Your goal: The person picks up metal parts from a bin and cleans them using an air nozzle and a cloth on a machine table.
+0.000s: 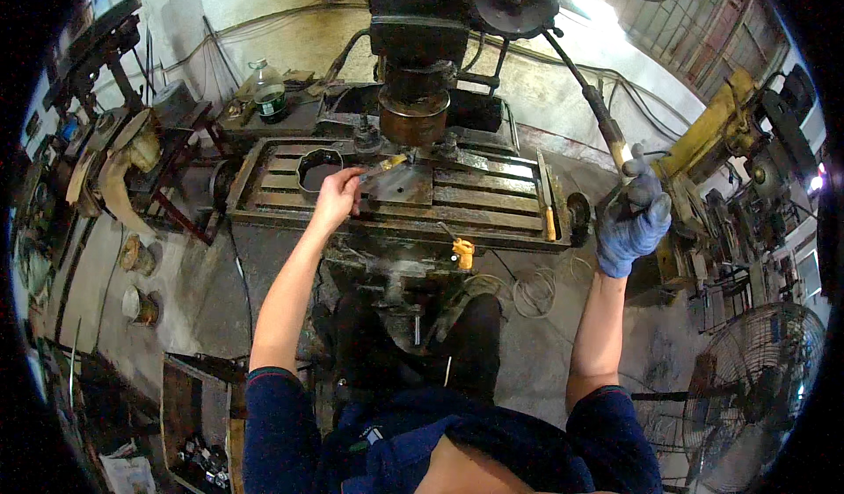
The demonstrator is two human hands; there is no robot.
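My bare left hand (337, 199) is over the left part of a slotted machine table (303, 202). Its closed fingers hold a thin brush-like tool (383, 170) with a yellowish far end, pointing toward the round spindle (413, 114). Just left of the fingers stands a dark open-topped tub (318, 167). At the right, my gloved right hand (633, 226) is closed around the lower end of a long machine lever (600, 107), which slopes down from the machine head. The blue-grey glove hides part of the lever's grip.
A file (549, 199) with a yellow handle lies at the table's right end. A yellow air gun (462, 253) hangs at the front edge, with coiled hose (534, 294) below. A green bottle (269, 100) stands behind left, a fan (747, 397) near right, a wooden crate (200, 419) near left.
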